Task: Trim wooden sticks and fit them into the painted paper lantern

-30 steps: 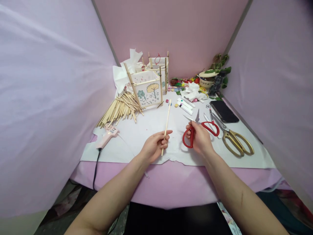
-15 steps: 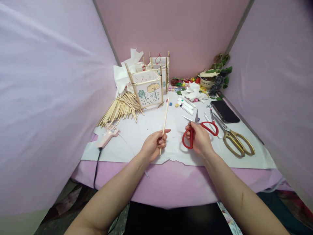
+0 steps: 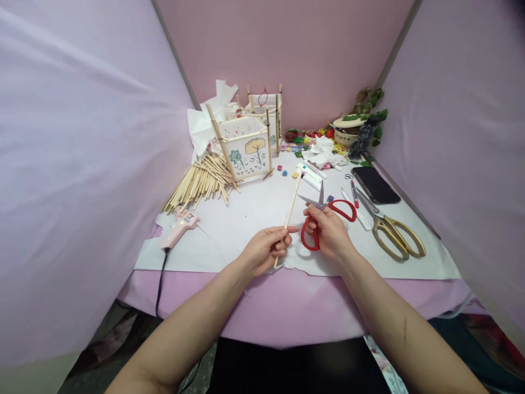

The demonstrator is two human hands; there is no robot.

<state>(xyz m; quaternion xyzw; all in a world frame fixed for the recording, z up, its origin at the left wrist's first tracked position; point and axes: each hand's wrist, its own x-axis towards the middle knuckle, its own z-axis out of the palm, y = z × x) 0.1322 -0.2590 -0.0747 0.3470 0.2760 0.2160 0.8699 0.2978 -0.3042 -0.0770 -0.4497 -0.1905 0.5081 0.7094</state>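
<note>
Between the fingers of my left hand is a thin wooden stick, slanting up and to the right. My right hand is closed around red-handled scissors, whose blades are spread and point up and left. The stick's upper half stands just left of the blade tips; I cannot tell whether they touch. A heap of similar wooden sticks lies on the left of the table. Behind it stands a box-shaped lantern with stick corners and white panels printed with trees.
A pink glue gun with a black cord lies at left. Gold-handled scissors, a black phone and a red pen lie at right. White markers, crumpled tissue and a lidded bowl sit farther back.
My left hand has moved right and tilted the stick further toward the scissors. The scissors have turned and shifted slightly left, with their blades still spread.
</note>
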